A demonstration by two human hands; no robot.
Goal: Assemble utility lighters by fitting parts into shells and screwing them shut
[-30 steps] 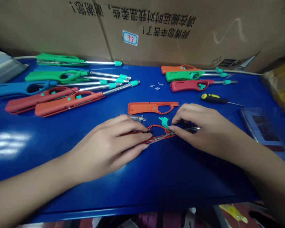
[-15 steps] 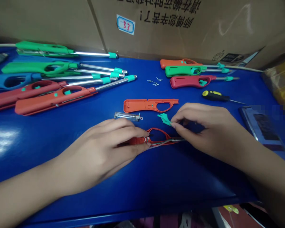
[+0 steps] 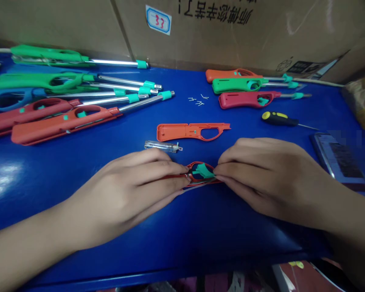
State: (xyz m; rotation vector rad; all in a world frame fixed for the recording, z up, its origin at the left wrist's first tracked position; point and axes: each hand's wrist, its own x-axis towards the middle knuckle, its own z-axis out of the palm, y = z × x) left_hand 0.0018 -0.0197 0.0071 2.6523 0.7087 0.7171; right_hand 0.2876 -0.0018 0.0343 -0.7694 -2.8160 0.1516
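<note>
My left hand (image 3: 130, 182) is closed on an orange-red lighter shell half (image 3: 192, 165), which lies low on the table; the palm hides its handle end. Between thumb and fingers my right hand (image 3: 258, 178) pinches a green plastic trigger (image 3: 203, 171), held over the loop of that shell. Thin wires run along the shell's near side. Just behind my left hand lies a clear fuel tank (image 3: 162, 146). Farther back is a second orange shell half (image 3: 176, 132), hollow side up.
Several long-necked lighters (image 3: 67, 117) lie at the left, and 3 more lighters (image 3: 246, 100) at the back right. Small screws (image 3: 198, 101), a screwdriver (image 3: 280, 119) and a phone-like device (image 3: 337, 160) lie about. A cardboard box (image 3: 200, 40) walls off the back of the blue table (image 3: 170, 243).
My right hand has moved left and towards me, bringing the green trigger from behind the shell to over its loop. My left hand keeps its grip. The view has shifted slightly.
</note>
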